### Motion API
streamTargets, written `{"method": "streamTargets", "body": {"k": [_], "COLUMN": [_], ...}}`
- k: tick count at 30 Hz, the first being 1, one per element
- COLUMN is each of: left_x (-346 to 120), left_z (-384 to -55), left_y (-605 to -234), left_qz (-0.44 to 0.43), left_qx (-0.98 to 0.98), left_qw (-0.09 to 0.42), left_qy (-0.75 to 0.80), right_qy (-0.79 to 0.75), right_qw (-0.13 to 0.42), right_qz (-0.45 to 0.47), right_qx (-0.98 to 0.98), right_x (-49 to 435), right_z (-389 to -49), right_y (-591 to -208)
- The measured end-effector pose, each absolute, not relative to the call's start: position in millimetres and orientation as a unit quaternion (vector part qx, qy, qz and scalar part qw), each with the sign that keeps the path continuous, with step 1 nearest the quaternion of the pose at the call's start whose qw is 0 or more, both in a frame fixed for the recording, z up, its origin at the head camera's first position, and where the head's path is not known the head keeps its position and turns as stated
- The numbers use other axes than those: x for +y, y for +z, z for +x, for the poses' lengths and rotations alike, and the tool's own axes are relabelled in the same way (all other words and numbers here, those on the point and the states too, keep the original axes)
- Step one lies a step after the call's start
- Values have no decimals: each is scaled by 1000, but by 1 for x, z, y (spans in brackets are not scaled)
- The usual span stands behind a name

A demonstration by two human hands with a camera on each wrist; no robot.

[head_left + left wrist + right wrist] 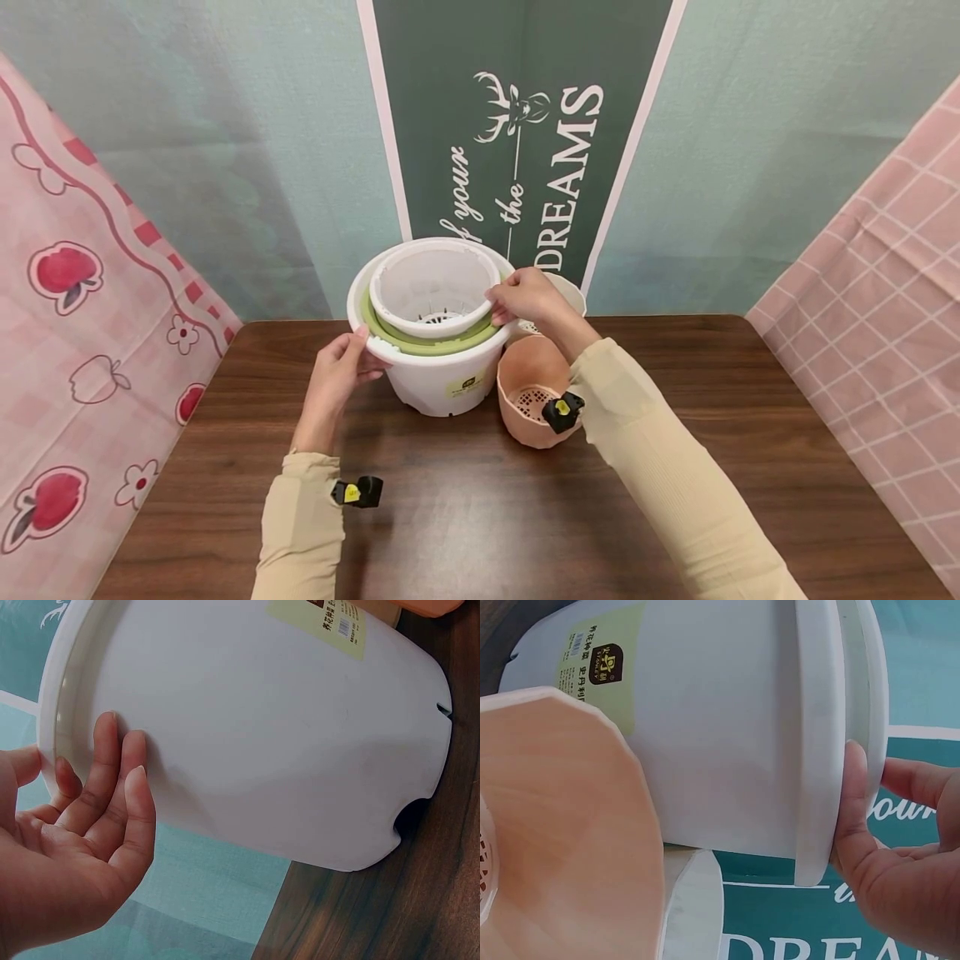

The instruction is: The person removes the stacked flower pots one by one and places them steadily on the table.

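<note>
A large white flowerpot [427, 387] stands on the table with a green pot [420, 343] nested inside it. Within the green one sits a smaller white pot [431, 279], its slotted bottom showing. My left hand [339, 371] holds the large pot's rim at the left; in the left wrist view its thumb and index finger are at the rim, the other fingers loosely bent beside the wall. My right hand [534, 300] pinches the small white pot's rim at the right. The right wrist view shows thumb and finger on either side of that rim [877, 697].
A peach-coloured pot [528, 429] with a perforated bottom stands right of the nested pots, under my right wrist. Behind it a cream pot [567, 292] is partly hidden by my right hand. Patterned cloths hang around the brown wooden table [480, 517].
</note>
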State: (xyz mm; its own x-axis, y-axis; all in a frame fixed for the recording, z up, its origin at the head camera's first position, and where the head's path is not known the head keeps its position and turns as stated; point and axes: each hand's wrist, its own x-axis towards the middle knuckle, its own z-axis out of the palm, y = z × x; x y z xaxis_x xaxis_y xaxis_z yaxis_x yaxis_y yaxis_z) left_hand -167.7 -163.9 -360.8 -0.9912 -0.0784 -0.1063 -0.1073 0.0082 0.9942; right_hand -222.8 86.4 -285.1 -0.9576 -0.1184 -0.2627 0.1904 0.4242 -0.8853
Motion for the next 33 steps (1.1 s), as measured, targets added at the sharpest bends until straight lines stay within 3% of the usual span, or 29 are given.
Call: {"method": "streamTargets", "body": {"k": [33], "left_x": [-164], "left_z": [-167], "left_y": [-361], "left_qz": [-63], "left_qx": [706], "left_qw": [14], "left_qy": [705], "right_qy": [-561], "right_qw": [139], "right_qz": [12], "right_qx": [816], "right_x": [87], "right_z": [-222], "right_y": [-287]}}
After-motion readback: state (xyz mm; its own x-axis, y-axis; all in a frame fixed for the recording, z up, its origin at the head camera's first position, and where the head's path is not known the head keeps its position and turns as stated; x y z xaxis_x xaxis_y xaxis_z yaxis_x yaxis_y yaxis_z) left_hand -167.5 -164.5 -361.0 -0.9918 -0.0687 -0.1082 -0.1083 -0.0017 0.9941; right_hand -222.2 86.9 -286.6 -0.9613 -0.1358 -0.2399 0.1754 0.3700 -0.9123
